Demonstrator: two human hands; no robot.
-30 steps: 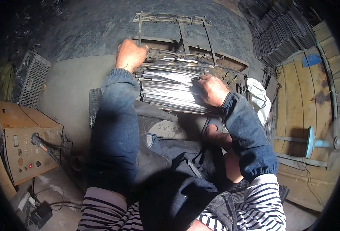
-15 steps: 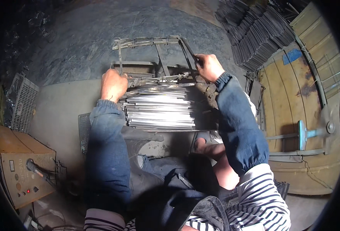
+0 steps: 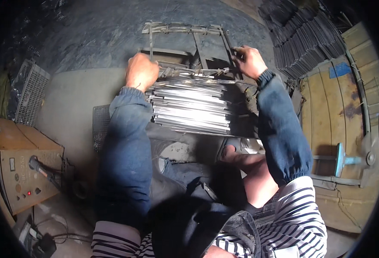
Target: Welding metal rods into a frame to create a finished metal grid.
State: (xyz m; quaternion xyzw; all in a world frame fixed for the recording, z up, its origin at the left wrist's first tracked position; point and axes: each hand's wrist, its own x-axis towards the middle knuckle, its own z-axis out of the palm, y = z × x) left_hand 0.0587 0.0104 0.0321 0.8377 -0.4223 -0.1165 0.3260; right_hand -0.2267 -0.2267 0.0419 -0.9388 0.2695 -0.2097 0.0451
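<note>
A rectangular metal frame point(image 3: 196, 45) made of thin bars stands over the bench in front of me, its far rail farthest from me. My left hand point(image 3: 141, 72) is closed around the frame's left side, near its close end. At the right side my right hand point(image 3: 250, 62) grips the dark side bar with bent fingers; the fingertips are partly hidden. Between the hands, crossing rods with small clamp-like fittings point(image 3: 217, 71) run along the near part. Just below lies a pile of shiny, thin metal strips point(image 3: 189, 105), laid side by side.
At the lower left stands an orange-brown welding machine point(image 3: 35, 172) with a lit red light. A grey plastic crate point(image 3: 28, 92) is behind it. Stacked dark metal pieces point(image 3: 305, 38) rise at the far right, above a yellowish panel point(image 3: 327, 99) with a blue-handled fitting point(image 3: 340, 160).
The view has shifted, so the bench, frame and both hands now appear higher and farther right. Both hands stay at the frame's two sides; the right fingers look slightly looser.
</note>
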